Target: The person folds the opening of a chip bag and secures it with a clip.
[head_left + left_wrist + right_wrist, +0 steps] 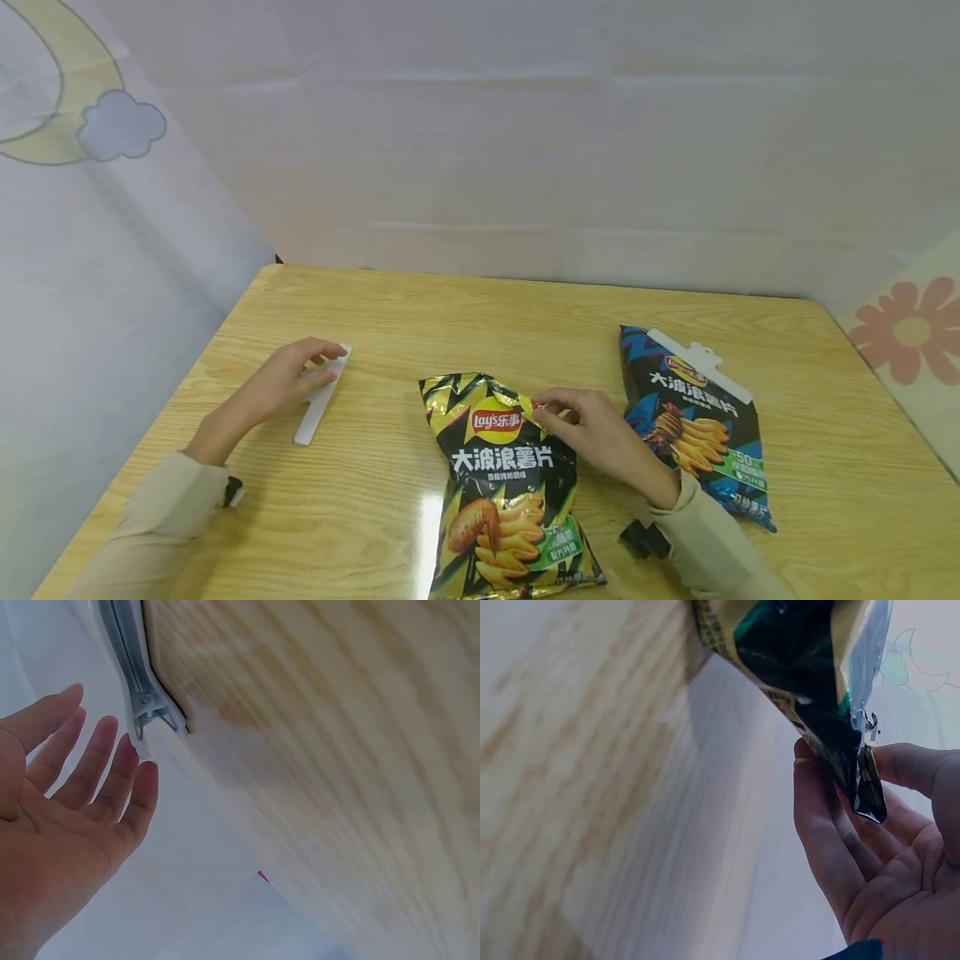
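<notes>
On the left of the table lies a long white bag clip (324,397), with my left hand (288,379) right over it. The left wrist view shows the fingers of that hand (82,795) spread and loosely bent beside the clip (139,682), whose metal spring shows. My right hand (592,429) pinches the upper right corner of a black and gold Lay's chip bag (502,483) that lies face up at the front middle. Seen from the right wrist, the folded corner of the chip bag (847,742) sits between thumb and fingers (821,817).
To the right, a blue and black Lay's chip bag (705,450) lies tilted, with another white clip (701,360) across its top. The wooden table (420,317) ends at a pale printed backdrop (480,167). A dark wrist strap (647,540) shows by the right sleeve.
</notes>
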Action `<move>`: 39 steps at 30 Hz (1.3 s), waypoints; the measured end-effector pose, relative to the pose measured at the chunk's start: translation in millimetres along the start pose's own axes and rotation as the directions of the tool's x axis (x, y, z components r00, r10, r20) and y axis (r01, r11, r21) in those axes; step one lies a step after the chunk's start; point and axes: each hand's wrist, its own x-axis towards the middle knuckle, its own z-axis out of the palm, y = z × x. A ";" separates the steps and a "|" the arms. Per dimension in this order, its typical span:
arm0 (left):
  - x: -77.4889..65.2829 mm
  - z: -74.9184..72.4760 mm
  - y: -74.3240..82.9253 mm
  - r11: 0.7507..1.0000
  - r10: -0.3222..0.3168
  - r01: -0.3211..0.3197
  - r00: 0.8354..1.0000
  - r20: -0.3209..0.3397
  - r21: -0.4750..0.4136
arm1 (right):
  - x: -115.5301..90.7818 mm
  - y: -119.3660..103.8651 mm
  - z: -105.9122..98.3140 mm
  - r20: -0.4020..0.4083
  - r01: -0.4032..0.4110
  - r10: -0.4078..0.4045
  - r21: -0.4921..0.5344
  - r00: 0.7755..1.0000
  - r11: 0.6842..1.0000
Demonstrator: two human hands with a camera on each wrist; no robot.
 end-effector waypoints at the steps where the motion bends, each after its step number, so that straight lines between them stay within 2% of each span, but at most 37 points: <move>1: -0.8 -0.6 -1.0 1.000 -0.008 0.008 1.000 0.006 -0.001 | 0.0 0.0 0.0 -0.002 -0.001 0.001 -0.001 1.000 1.000; 8: -5.6 -4.1 -10.1 0.998 -0.058 0.058 0.997 0.052 0.008 | 0.2 0.0 0.2 -0.016 0.002 -0.002 -0.005 1.000 1.000; 18: -6.7 -5.8 -17.2 0.993 -0.097 0.090 0.991 0.088 0.080 | -0.4 -1.5 1.1 -0.029 -0.003 0.002 -0.011 1.000 1.000; 32: -6.9 -5.7 -14.2 0.974 -0.140 0.125 0.988 0.068 0.188 | -1.0 -2.3 1.4 -0.025 -0.013 0.013 -0.009 1.000 1.000; 39: -5.6 -4.7 -10.9 0.983 -0.107 0.098 0.993 0.055 0.156 | -1.0 -2.0 1.5 -0.026 -0.011 0.011 -0.010 1.000 1.000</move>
